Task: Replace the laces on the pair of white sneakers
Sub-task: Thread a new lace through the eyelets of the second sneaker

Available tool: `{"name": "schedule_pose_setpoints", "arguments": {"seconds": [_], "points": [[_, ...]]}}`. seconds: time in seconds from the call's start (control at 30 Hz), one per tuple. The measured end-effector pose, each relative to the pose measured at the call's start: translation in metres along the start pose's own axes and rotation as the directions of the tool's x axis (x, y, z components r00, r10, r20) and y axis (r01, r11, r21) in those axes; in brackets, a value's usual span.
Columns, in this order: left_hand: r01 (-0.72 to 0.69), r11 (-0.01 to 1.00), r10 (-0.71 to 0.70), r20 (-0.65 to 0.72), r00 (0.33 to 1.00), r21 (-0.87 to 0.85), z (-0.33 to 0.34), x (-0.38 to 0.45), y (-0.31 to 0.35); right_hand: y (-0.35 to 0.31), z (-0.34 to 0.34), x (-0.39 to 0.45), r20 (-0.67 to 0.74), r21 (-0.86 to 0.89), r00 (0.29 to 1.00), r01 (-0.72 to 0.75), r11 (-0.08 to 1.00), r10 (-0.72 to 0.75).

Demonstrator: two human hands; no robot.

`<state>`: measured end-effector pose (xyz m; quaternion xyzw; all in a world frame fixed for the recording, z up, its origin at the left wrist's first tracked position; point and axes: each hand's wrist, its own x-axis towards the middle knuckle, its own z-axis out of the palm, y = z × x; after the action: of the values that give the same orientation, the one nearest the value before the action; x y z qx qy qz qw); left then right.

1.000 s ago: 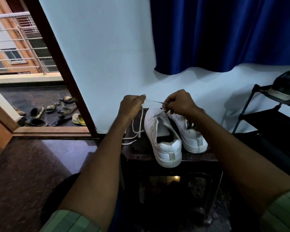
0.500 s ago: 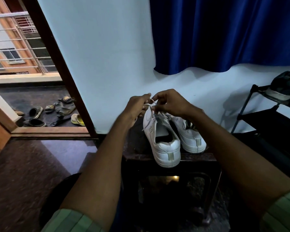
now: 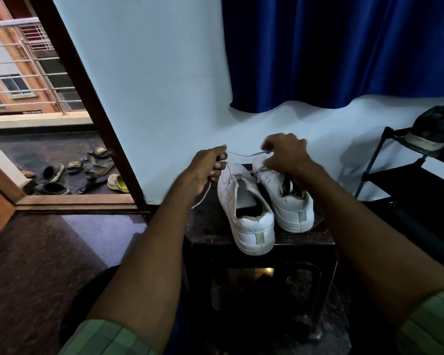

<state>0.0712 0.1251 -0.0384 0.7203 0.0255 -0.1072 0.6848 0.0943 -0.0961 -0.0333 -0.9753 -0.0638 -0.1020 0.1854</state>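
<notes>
Now both hands pinch the lace (image 3: 244, 154), left hand (image 3: 207, 167) and right hand (image 3: 283, 152), taut above the left sneaker (image 3: 244, 208) on the dark desk (image 3: 210, 226). Thin, limp, light cord: better held near its tip. Right sneaker (image 3: 287, 201) crowds alongside; shoe rack (image 3: 405, 175) stands far right.

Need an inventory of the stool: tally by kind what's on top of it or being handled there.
White sneakers: 2, left one, right one
White lace: 1, held by left hand and right hand
Total: 3
</notes>
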Motion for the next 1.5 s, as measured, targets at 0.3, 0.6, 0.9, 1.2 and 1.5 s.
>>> {"name": "schedule_pose_setpoints", "arguments": {"seconds": [0.3, 0.6, 0.9, 1.2, 1.5], "points": [[-0.004, 0.999, 0.004, 0.000, 1.000, 0.049, 0.010, 0.000, 0.000, -0.025, 0.006, -0.009, 0.043, 0.441, 0.961, 0.229, 0.868, -0.275], [-0.012, 1.000, 0.012, 0.009, 1.000, 0.027, 0.012, -0.001, 0.002, -0.026, 0.016, -0.009, 0.007, 0.372, 0.963, 0.246, 0.895, -0.268], [0.120, 0.990, -0.120, 0.008, 0.993, 0.071, -0.002, 0.003, -0.003, -0.005, 0.002, -0.004, -0.119, 0.035, 0.992, -0.027, 0.999, 0.031], [-0.182, 0.920, 0.223, -0.080, 0.972, 0.348, 0.015, 0.000, 0.000, -0.034, 0.003, -0.013, 0.140, 0.538, 0.932, 0.211, 0.816, -0.334], [-0.246, 0.875, 0.258, 0.029, 0.966, 0.417, 0.002, 0.006, -0.011, -0.019, 0.010, -0.005, 0.116, 0.637, 0.972, 0.087, 0.766, -0.206]]}}
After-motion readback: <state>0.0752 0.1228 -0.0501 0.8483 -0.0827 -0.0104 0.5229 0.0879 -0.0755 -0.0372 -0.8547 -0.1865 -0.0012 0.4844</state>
